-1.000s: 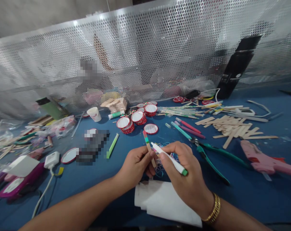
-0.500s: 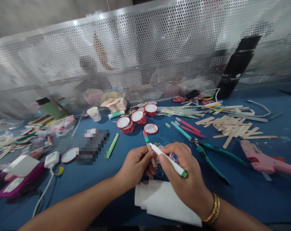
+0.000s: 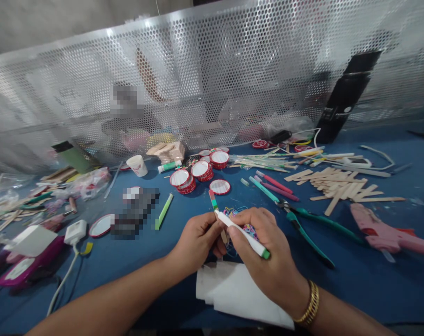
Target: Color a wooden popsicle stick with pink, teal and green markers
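Observation:
My left hand [image 3: 197, 239] pinches a wooden craft stick [image 3: 215, 205] that points up and away, its top banded in red and green. My right hand [image 3: 268, 252] grips a white marker with a green end [image 3: 245, 234], and the marker's tip touches the stick just above my left fingers. Under both hands lie a tangle of coloured rubber bands [image 3: 245, 228] and a sheet of white paper [image 3: 238, 294] on the blue table.
Green-handled pliers [image 3: 305, 224] and a pink glue gun [image 3: 387, 231] lie to the right. Plain craft sticks [image 3: 338, 184], coloured markers [image 3: 273, 184] and red-rimmed caps [image 3: 201, 170] sit beyond. A white charger [image 3: 75, 232] and pink box [image 3: 23, 268] are left. A perforated metal screen [image 3: 233, 79] backs the table.
The marker in my right hand has slid slightly left and its tip has moved up the stick. My left hand and the stick have barely shifted.

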Demonstrator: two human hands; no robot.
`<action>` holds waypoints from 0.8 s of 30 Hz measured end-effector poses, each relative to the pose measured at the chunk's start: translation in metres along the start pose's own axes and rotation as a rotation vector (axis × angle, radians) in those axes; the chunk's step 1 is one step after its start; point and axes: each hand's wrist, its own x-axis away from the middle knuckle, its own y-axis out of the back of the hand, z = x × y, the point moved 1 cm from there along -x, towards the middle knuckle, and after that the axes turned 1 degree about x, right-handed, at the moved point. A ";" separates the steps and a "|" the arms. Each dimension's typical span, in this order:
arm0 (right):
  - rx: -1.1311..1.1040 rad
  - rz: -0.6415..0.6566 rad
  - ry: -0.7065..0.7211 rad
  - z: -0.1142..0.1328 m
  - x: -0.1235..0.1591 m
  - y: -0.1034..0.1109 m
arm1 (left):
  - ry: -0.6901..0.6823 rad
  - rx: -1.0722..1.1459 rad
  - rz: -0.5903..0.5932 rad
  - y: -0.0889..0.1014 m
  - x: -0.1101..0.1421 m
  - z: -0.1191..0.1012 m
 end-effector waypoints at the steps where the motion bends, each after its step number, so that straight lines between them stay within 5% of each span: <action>1: 0.006 -0.002 -0.003 0.000 0.000 0.000 | -0.002 0.004 0.004 0.000 0.000 0.000; 24: 0.002 -0.017 0.005 0.001 0.000 0.001 | -0.002 0.007 0.007 0.000 0.001 -0.001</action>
